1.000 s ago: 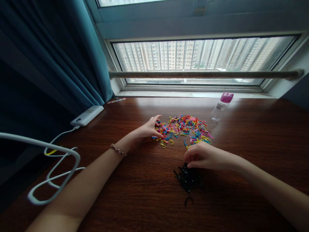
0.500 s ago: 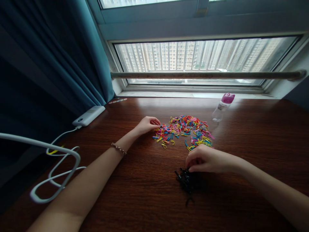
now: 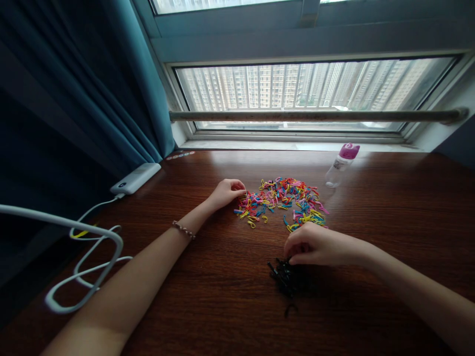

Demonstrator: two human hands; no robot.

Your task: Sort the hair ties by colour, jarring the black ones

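Many small coloured bands (image 3: 276, 195) lie in a loose, curved pile on the brown table (image 3: 208, 296). At the pile's left end is my left hand (image 3: 228, 192), its thumb and fingers pinched together; whatever is between them is too small to name. My right hand (image 3: 309, 244) is closed in a pinch at the upper edge of a pile of black bands (image 3: 284, 278), just below the coloured ones. Its fingertips touch the black pile, and what they grip is hidden. One black band (image 3: 291, 309) lies apart, nearer the front.
A clear bottle with a pink cap (image 3: 342, 164) stands behind the piles to the right. At the left are a white power bank (image 3: 136, 178), a looped white cable (image 3: 118, 242) and a blue curtain (image 3: 148, 99). A window with a rail (image 3: 315, 116) is behind the table.
The fingertips of my left hand have closed together at the coloured pile. My right hand stays at the black bands, and the piles look the same.
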